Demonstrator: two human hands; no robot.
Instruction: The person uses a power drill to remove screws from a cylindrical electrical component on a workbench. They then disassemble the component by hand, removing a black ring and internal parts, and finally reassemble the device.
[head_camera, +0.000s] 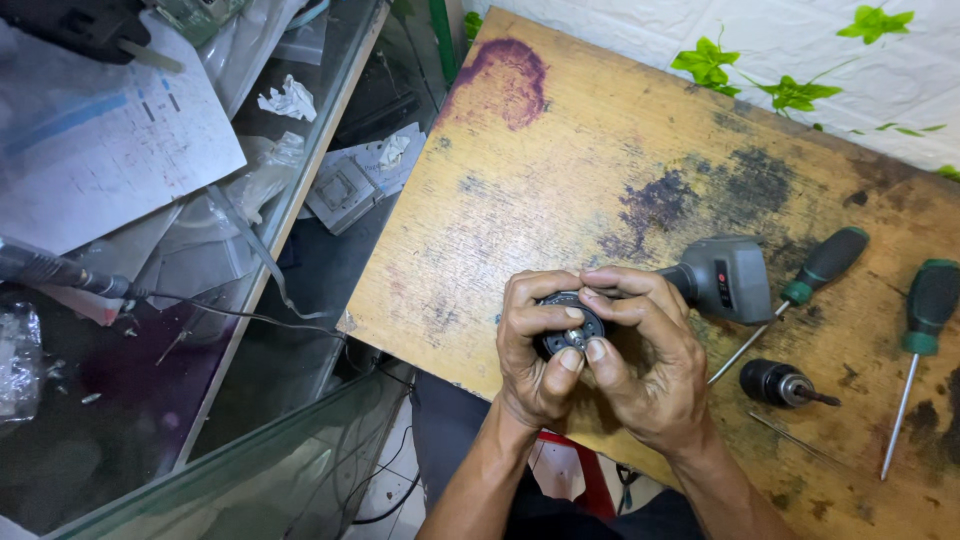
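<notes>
Drill head (570, 322), round & black w/ a small metal centre, sits between your two hands just above the near edge of the worktop (560, 180). Far left: glass shelf unit (300, 180) w/ a printed paper sheet (100, 140), crumpled tissue (288, 100) & a black cable (220, 310) trailing off a probe-like tool. Your left hand (535, 350) wraps the black part from the left, fingers clenched on it, thumb tip near the metal centre. Your right hand (645, 355) grips it from the right, fingers curled over the top, thumb pressed next to the left thumb. Drill's grey body (725, 278) sticks out behind your right hand, resting on the worktop. Right of that: green-handled screwdriver (825, 265) just beside the grey body, a loose black chuck (780, 383) below it, a thin metal rod (795, 438) near the chuck, then a second green-handled screwdriver (925, 320) at the far right edge.
</notes>
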